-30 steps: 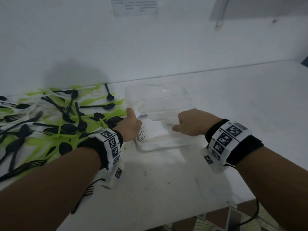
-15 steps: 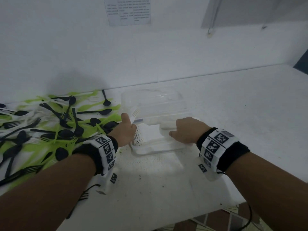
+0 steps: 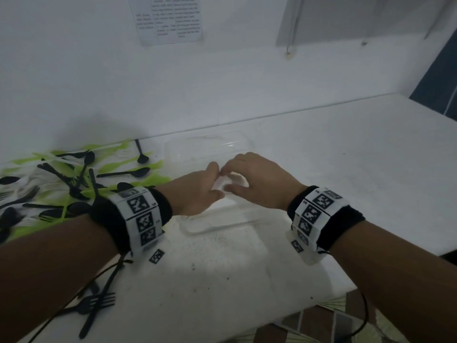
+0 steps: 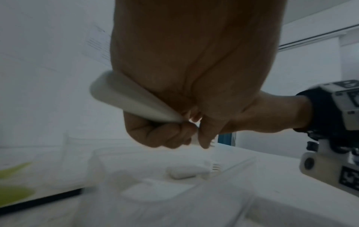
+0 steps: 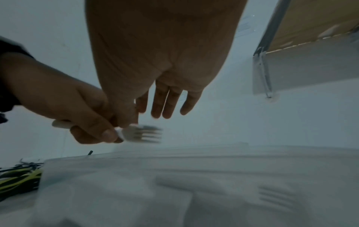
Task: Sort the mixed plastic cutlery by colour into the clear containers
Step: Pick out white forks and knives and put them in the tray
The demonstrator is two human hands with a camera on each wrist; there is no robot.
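Clearly, the left hand point(image 3: 195, 191) is clenching a white fork point(image 5: 142, 134) over the clear container point(image 3: 212, 149), the right hand point(image 3: 257, 180) is pinching it too, and most black and green cutlery point(image 3: 61, 184) is waiting unsorted on the surface point(image 3: 346, 157).

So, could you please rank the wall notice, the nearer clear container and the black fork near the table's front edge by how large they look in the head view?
1. Nearer clear container, though hands hide much of it.
2. Wall notice, cut off by the frame's top.
3. Black fork, nearest the camera, so it looks enlarged.
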